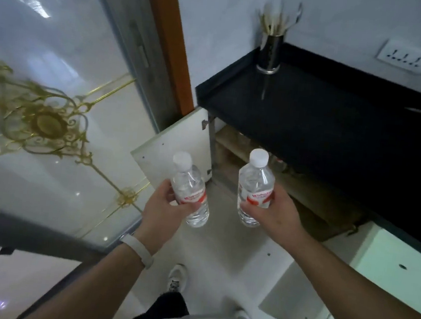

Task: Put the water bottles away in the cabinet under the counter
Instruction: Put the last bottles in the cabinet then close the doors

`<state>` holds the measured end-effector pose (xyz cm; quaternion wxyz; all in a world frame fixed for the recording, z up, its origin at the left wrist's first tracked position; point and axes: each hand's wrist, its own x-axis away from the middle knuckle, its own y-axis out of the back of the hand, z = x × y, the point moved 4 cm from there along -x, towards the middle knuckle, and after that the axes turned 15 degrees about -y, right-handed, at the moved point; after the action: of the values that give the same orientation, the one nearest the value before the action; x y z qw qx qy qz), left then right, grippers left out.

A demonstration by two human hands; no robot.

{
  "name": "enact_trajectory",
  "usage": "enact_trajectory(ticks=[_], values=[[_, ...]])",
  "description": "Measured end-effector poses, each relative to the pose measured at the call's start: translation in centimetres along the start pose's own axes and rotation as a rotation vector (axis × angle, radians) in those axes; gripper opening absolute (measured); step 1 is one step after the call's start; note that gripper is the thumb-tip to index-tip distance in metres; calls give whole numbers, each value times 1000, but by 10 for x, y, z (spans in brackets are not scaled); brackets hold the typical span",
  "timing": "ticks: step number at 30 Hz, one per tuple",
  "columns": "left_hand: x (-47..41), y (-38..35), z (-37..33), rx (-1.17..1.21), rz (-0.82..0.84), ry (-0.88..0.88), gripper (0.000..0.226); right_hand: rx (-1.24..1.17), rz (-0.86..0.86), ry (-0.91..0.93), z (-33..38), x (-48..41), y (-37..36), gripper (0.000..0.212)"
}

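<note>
I hold two clear plastic water bottles with white caps and red-and-white labels. My left hand (165, 206) grips the left bottle (189, 180) around its label, tilted slightly left. My right hand (271, 212) grips the right bottle (255, 179), nearly upright. Both bottles hang in front of the open cabinet (234, 146) under the black counter (326, 114). The cabinet's left door (177, 143) swings wide open to the left. A wooden shelf and a few dim items show inside; most of the interior is dark.
A dark cup of utensils (270, 54) stands at the counter's back left corner. A wall socket (402, 57) sits at the right. Another open white door (293, 298) juts out low on the right. My shoe (177, 278) stands on the pale floor. Glass panel with gold ornament at left.
</note>
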<state>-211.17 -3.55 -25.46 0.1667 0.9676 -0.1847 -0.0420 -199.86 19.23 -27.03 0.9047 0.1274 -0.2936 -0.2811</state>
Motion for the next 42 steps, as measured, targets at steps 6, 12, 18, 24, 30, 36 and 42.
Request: enact_trajectory(ticks=[6,12,18,24,30,36,42], values=[[-86,20,20,35,224,-38,51,-103,-194,-134,24,-8,-29,55],[-150,33,41,-3,419,-118,59,-150,-391,-221,42,-5,-59,57],[-178,2,45,12,574,-131,60,-236,-515,-324,34,-5,-53,54],[-190,-47,45,-12,701,-134,59,-337,-553,-403,5,-24,-40,53],[-206,-96,60,-104,773,-140,56,-447,-543,-473,-40,-65,-32,52],[-213,-154,108,-140,813,-136,54,-455,-557,-509,-100,-113,-35,50],[-221,-219,183,-110,819,-129,51,-441,-581,-500,-175,-173,-51,53]])
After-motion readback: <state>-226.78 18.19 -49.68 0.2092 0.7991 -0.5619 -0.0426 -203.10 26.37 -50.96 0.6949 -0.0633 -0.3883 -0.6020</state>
